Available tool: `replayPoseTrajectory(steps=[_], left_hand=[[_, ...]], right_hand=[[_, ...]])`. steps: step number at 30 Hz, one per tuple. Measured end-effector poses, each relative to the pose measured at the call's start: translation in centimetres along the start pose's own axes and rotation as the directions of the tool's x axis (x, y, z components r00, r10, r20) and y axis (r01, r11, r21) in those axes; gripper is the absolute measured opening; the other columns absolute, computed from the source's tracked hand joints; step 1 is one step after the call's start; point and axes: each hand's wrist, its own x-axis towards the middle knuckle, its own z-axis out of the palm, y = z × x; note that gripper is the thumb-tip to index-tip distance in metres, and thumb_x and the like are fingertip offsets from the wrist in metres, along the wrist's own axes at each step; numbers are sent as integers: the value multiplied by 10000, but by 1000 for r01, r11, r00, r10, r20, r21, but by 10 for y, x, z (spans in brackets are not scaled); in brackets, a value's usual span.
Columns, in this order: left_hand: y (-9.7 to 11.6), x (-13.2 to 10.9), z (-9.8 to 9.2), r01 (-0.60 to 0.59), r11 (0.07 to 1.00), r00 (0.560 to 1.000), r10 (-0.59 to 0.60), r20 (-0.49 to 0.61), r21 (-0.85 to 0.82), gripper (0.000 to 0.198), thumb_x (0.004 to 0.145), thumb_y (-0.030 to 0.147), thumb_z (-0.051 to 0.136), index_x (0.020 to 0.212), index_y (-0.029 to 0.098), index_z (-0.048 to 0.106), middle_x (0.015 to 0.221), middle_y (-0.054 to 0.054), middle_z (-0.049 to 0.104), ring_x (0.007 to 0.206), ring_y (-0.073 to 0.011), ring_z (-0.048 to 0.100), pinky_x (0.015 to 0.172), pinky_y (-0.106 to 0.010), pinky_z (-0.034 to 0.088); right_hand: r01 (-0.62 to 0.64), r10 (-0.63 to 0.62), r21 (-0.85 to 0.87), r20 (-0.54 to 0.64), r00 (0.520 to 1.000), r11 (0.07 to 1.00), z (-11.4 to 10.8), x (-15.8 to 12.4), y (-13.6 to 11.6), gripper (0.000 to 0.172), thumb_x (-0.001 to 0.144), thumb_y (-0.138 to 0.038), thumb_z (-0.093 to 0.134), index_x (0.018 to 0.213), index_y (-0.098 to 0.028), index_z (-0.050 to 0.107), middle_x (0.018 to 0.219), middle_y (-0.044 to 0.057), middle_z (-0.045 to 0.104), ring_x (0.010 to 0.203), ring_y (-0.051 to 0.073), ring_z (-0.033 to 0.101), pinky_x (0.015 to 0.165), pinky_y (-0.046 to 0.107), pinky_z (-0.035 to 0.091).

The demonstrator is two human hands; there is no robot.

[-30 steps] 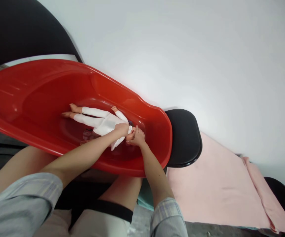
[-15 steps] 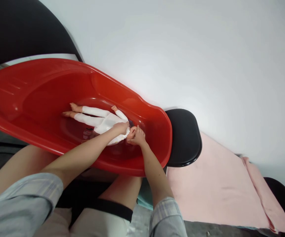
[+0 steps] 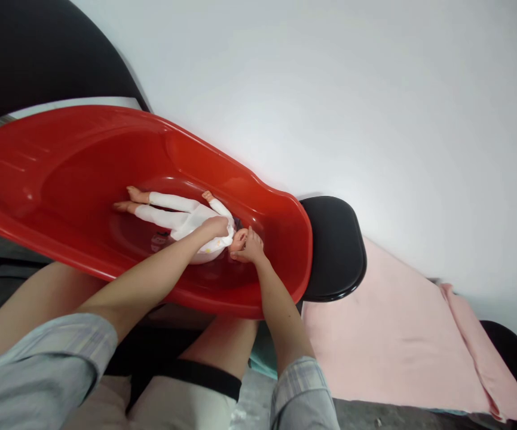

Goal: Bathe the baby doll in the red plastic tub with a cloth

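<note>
A baby doll in a white long-sleeved top and white leggings lies in a red baby bathtub, feet to the left and head to the right. My left hand is closed at the top's collar, over the upper chest; its fingertips are partly hidden. Around the doll's head curls my right hand, thumb on the near side and fingers on the far side. Something dark shows beside the doll's neck, mostly covered.
A black chair seat stands against the tub's right end. Farther right lies a pink cloth over a low surface, with another black chair behind. A large black rounded panel is at upper left. The white wall runs behind the tub.
My left hand has shifted slightly left, from the doll's neck onto the upper chest, and more of the top's printed front shows. My right hand stays at the head.
</note>
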Motion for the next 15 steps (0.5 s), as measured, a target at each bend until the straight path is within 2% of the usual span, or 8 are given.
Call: replayPoseTrajectory(steps=[3,5,7,10,12,15], left_hand=[[-1,-2,-4,39,998,997,-37,-68,39,405,941,221,657,1326,112,717,1166,-181,793,1086,-343,762,893,-317,555],[-3,-2,-1,31,999,983,-36,-179,-27,457,980,226,611,1429,150,642,1280,-153,770,1150,-316,750,903,-300,550],[-5,1,8,0,989,967,-37,-252,-146,437,991,219,598,1424,174,628,1320,-113,762,1172,-272,745,916,-264,546],[-8,6,25,-42,955,965,-38,-259,-293,408,986,190,591,1391,161,632,1322,-94,767,1182,-236,741,933,-232,544],[-9,9,34,-57,946,972,-21,-235,-320,385,995,217,601,1370,140,641,1285,-105,779,1174,-244,743,933,-239,548],[-10,12,41,-81,961,976,23,-216,-263,362,993,282,640,1314,120,682,1214,-120,795,1132,-269,757,908,-255,550]], right_hand=[[-1,1,-3,-1,1000,1000,0,-1,-1,1329,760,-435,925,1760,-69,129,1794,252,213,1686,334,225,1369,471,186],[-10,10,6,-2,1000,1000,-1,-1,-1,1330,754,-426,927,1762,-82,131,1792,252,221,1685,340,227,1366,483,189],[-15,15,16,-4,1000,1000,-1,-2,-2,1331,749,-421,928,1765,-97,132,1790,251,228,1683,346,230,1362,499,195],[-13,13,20,-2,1000,1000,-3,-3,-3,1333,750,-413,927,1763,-79,127,1795,247,221,1686,345,222,1366,494,190],[-15,15,16,4,1000,1000,-3,-3,-4,1328,762,-415,920,1760,-55,120,1798,246,213,1688,344,213,1371,487,182],[-16,15,9,7,1000,1000,-3,-3,-4,1323,769,-425,913,1761,-60,118,1798,247,213,1688,344,210,1371,487,179]])
